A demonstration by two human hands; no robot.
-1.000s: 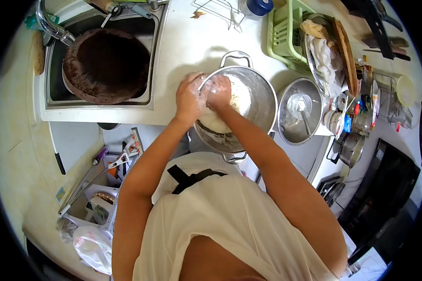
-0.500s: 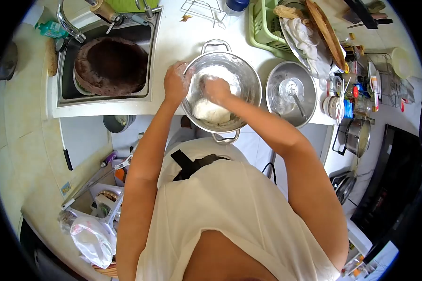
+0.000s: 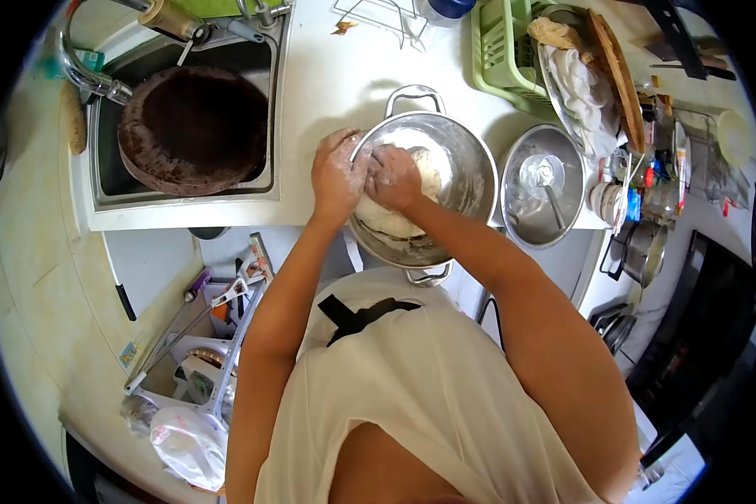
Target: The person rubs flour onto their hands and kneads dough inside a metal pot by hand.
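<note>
A steel pot [image 3: 470, 197] with two loop handles stands at the counter's front edge, with pale dough [image 3: 386, 220] in its left part. My left hand [image 3: 338, 172] is closed on the pot's left rim, its fingers dusted with flour. Inside the pot, my right hand [image 3: 392, 176] presses against the dough with curled, floury fingers close to my left hand. To the right of the pot sits a steel bowl [image 3: 529, 218] holding a small clear cup [image 3: 539, 175] and a spoon [image 3: 554, 207].
At left is a sink [image 3: 273, 160] with a big dark round pan [image 3: 193, 130] under the faucet [image 3: 101, 82]. A green rack [image 3: 500, 59], a wire stand [image 3: 386, 18] and a blue-lidded jar [image 3: 449, 10] stand at the back. Jars crowd the right side.
Half a second ago my right hand was blurred above the dough, apart from my left; now it is down on the dough beside my left hand. The view has shifted.
</note>
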